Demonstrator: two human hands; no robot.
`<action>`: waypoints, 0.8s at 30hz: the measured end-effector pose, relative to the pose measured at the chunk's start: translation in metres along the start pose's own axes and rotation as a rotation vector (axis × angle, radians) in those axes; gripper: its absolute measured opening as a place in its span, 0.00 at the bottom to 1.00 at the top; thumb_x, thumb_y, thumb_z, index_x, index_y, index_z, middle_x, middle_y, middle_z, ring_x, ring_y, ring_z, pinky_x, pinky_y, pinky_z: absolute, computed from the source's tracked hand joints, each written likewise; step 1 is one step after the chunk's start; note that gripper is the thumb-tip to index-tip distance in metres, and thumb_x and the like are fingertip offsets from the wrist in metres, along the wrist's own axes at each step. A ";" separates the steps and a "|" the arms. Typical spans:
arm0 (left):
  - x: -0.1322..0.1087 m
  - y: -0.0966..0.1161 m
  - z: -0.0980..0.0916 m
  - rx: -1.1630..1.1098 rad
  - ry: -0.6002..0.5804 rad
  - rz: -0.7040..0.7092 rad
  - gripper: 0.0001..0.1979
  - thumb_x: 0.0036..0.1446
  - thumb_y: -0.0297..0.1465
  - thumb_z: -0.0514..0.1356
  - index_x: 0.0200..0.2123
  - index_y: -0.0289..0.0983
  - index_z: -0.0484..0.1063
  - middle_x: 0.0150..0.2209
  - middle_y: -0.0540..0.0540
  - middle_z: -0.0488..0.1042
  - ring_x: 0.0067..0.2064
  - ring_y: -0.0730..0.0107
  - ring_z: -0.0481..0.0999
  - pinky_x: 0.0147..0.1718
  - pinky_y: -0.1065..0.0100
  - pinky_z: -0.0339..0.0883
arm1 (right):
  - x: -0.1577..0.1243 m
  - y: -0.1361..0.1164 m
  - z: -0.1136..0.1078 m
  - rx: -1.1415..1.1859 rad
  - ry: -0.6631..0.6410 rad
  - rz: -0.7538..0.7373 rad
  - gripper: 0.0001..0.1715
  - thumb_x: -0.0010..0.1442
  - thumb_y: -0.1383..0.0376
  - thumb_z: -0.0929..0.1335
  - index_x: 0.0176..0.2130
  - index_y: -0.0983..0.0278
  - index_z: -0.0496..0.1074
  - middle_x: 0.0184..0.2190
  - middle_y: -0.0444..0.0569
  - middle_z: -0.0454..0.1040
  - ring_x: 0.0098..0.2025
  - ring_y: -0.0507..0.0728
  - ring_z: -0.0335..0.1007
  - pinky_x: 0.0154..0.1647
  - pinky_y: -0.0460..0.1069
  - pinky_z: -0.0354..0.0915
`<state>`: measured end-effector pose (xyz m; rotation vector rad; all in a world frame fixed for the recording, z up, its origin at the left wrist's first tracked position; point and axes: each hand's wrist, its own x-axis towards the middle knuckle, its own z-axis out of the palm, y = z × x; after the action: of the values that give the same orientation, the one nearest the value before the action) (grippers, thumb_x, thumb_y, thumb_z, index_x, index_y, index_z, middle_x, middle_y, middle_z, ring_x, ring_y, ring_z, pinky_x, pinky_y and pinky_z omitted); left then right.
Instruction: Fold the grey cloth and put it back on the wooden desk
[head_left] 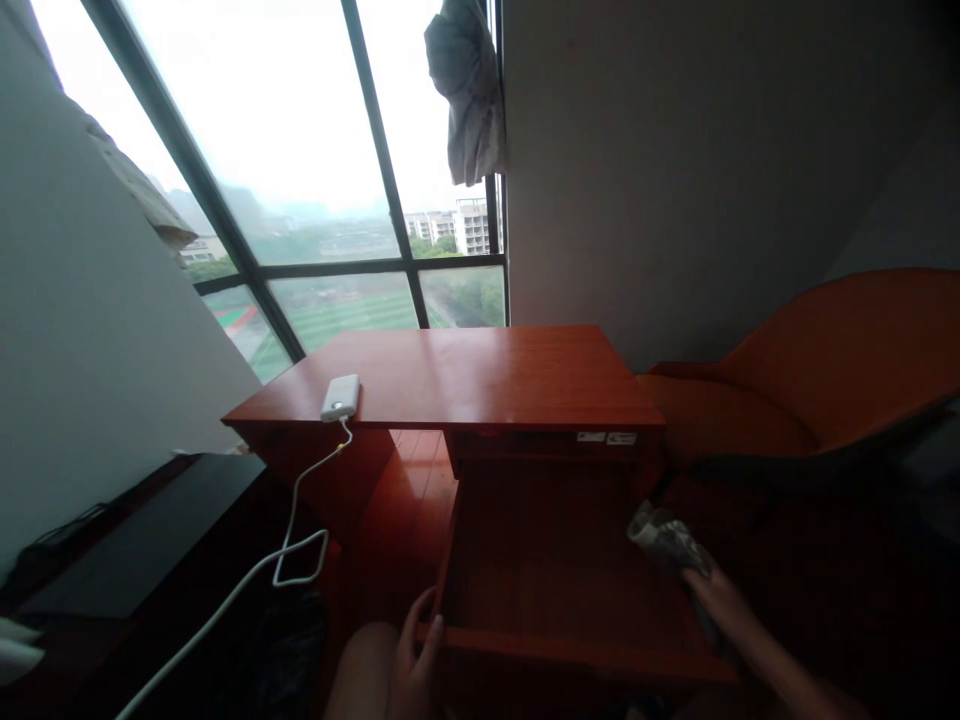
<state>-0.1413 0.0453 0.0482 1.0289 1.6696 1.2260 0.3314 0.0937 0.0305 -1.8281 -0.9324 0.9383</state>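
Observation:
A reddish-brown desk drawer [555, 645] is pulled out towards me, its inside dark. My left hand [416, 655] grips the drawer's front left corner, thumb and fingers over the rim. At the drawer's right side is my right hand [694, 570], mostly hidden by a crumpled grey and white cloth [664, 530] that it appears to hold. The cloth is over the right drawer wall; whether it touches the wood I cannot tell. Above the drawer is the desk [480, 375] it belongs to.
A white power bank [341, 398] lies near the desk's front left edge, with a white cable [225, 610] trailing down to the left. An orange chair [825, 390] stands to the right. A dark flat surface [150, 540] is at left, and a window [300, 150] is behind.

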 end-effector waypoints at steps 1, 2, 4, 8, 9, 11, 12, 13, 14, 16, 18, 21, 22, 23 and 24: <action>-0.001 0.001 0.001 -0.001 0.009 0.006 0.33 0.46 0.55 0.61 0.48 0.38 0.73 0.49 0.42 0.78 0.55 0.48 0.73 0.52 0.58 0.70 | 0.009 -0.004 0.004 0.131 -0.003 0.091 0.27 0.45 0.54 0.67 0.44 0.62 0.69 0.36 0.49 0.81 0.44 0.62 0.77 0.50 0.55 0.69; -0.001 0.002 0.001 -0.002 0.016 0.010 0.33 0.46 0.55 0.61 0.49 0.38 0.73 0.48 0.42 0.78 0.54 0.47 0.74 0.53 0.57 0.69 | 0.017 -0.007 0.009 0.260 -0.014 0.194 0.26 0.45 0.53 0.68 0.42 0.62 0.70 0.31 0.47 0.81 0.39 0.61 0.77 0.46 0.54 0.71; -0.004 0.004 0.002 -0.008 0.022 -0.001 0.34 0.46 0.55 0.61 0.49 0.38 0.73 0.48 0.41 0.78 0.54 0.47 0.74 0.52 0.56 0.70 | 0.034 -0.013 0.017 0.449 -0.045 0.374 0.21 0.46 0.54 0.68 0.38 0.62 0.70 0.23 0.43 0.78 0.30 0.58 0.76 0.37 0.53 0.72; -0.008 0.010 0.001 -0.018 -0.007 -0.032 0.34 0.46 0.55 0.61 0.50 0.38 0.72 0.50 0.40 0.77 0.56 0.47 0.72 0.53 0.57 0.69 | 0.062 -0.022 0.026 0.547 -0.140 0.493 0.14 0.48 0.55 0.67 0.32 0.62 0.71 0.20 0.46 0.77 0.25 0.58 0.75 0.33 0.53 0.72; -0.009 0.011 0.000 -0.015 -0.014 -0.033 0.34 0.47 0.55 0.61 0.50 0.37 0.72 0.51 0.40 0.77 0.57 0.48 0.71 0.54 0.58 0.68 | 0.067 -0.023 0.026 0.549 -0.172 0.515 0.14 0.47 0.55 0.68 0.31 0.63 0.72 0.19 0.47 0.78 0.24 0.58 0.75 0.31 0.53 0.72; -0.011 0.014 -0.001 -0.014 -0.029 -0.044 0.34 0.48 0.54 0.61 0.51 0.37 0.71 0.52 0.40 0.76 0.58 0.48 0.70 0.55 0.58 0.67 | 0.070 -0.023 0.026 0.543 -0.224 0.550 0.16 0.45 0.54 0.70 0.30 0.64 0.74 0.20 0.50 0.79 0.24 0.60 0.75 0.30 0.54 0.71; -0.012 0.016 -0.001 -0.020 -0.043 -0.055 0.34 0.49 0.54 0.60 0.52 0.37 0.70 0.52 0.40 0.76 0.58 0.48 0.70 0.56 0.58 0.66 | 0.068 -0.022 0.024 0.541 -0.246 0.562 0.18 0.44 0.53 0.70 0.30 0.65 0.74 0.21 0.51 0.80 0.24 0.61 0.75 0.29 0.55 0.71; -0.013 0.017 -0.001 -0.031 -0.055 -0.064 0.34 0.50 0.54 0.60 0.53 0.37 0.70 0.52 0.40 0.76 0.58 0.49 0.71 0.56 0.58 0.66 | 0.065 -0.020 0.023 0.537 -0.266 0.574 0.19 0.44 0.53 0.71 0.31 0.65 0.75 0.23 0.52 0.80 0.25 0.61 0.76 0.30 0.55 0.71; -0.013 0.018 -0.001 -0.042 -0.064 -0.069 0.33 0.50 0.53 0.60 0.53 0.38 0.70 0.52 0.41 0.76 0.58 0.49 0.71 0.56 0.58 0.66 | 0.059 -0.017 0.021 0.532 -0.281 0.585 0.20 0.43 0.52 0.71 0.31 0.65 0.76 0.24 0.52 0.81 0.25 0.62 0.76 0.31 0.56 0.71; -0.013 0.020 0.000 -0.050 -0.063 -0.057 0.32 0.51 0.53 0.60 0.53 0.39 0.70 0.52 0.42 0.76 0.58 0.50 0.70 0.56 0.57 0.66 | 0.045 -0.007 0.016 0.522 -0.280 0.599 0.23 0.43 0.50 0.71 0.32 0.65 0.76 0.24 0.52 0.81 0.27 0.62 0.77 0.33 0.56 0.72; -0.013 0.019 0.002 -0.047 -0.043 -0.042 0.31 0.50 0.53 0.60 0.52 0.39 0.70 0.52 0.42 0.76 0.58 0.49 0.70 0.57 0.56 0.65 | 0.027 0.005 0.011 0.511 -0.236 0.603 0.23 0.42 0.50 0.71 0.32 0.65 0.76 0.24 0.51 0.81 0.28 0.62 0.77 0.34 0.56 0.72; -0.010 0.015 0.005 -0.064 0.010 -0.025 0.32 0.49 0.54 0.61 0.51 0.38 0.71 0.50 0.41 0.77 0.57 0.47 0.71 0.57 0.53 0.65 | -0.003 0.023 0.002 0.469 -0.127 0.560 0.22 0.39 0.51 0.72 0.33 0.63 0.76 0.25 0.48 0.82 0.32 0.63 0.78 0.38 0.56 0.72; -0.009 0.013 0.006 -0.074 0.026 -0.019 0.32 0.48 0.54 0.61 0.50 0.38 0.71 0.49 0.41 0.77 0.56 0.46 0.71 0.56 0.53 0.65 | -0.013 0.027 0.000 0.447 -0.087 0.535 0.22 0.39 0.52 0.72 0.32 0.62 0.76 0.25 0.48 0.81 0.34 0.64 0.78 0.39 0.57 0.72; -0.008 0.011 0.005 -0.080 0.030 -0.015 0.32 0.48 0.54 0.61 0.50 0.38 0.71 0.49 0.41 0.77 0.56 0.46 0.72 0.55 0.53 0.66 | -0.023 0.031 -0.003 0.428 -0.051 0.518 0.21 0.38 0.52 0.72 0.32 0.62 0.76 0.25 0.48 0.81 0.35 0.65 0.78 0.40 0.57 0.72; -0.006 0.009 0.005 -0.082 0.025 -0.018 0.32 0.48 0.54 0.61 0.50 0.38 0.71 0.48 0.41 0.78 0.56 0.46 0.72 0.54 0.53 0.67 | -0.034 0.033 -0.005 0.412 -0.012 0.514 0.20 0.38 0.52 0.71 0.30 0.61 0.76 0.25 0.48 0.81 0.37 0.66 0.78 0.40 0.58 0.72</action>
<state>-0.1332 0.0431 0.0569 0.9508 1.6303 1.2892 0.3282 0.0510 0.0102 -1.7211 -0.2345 1.3399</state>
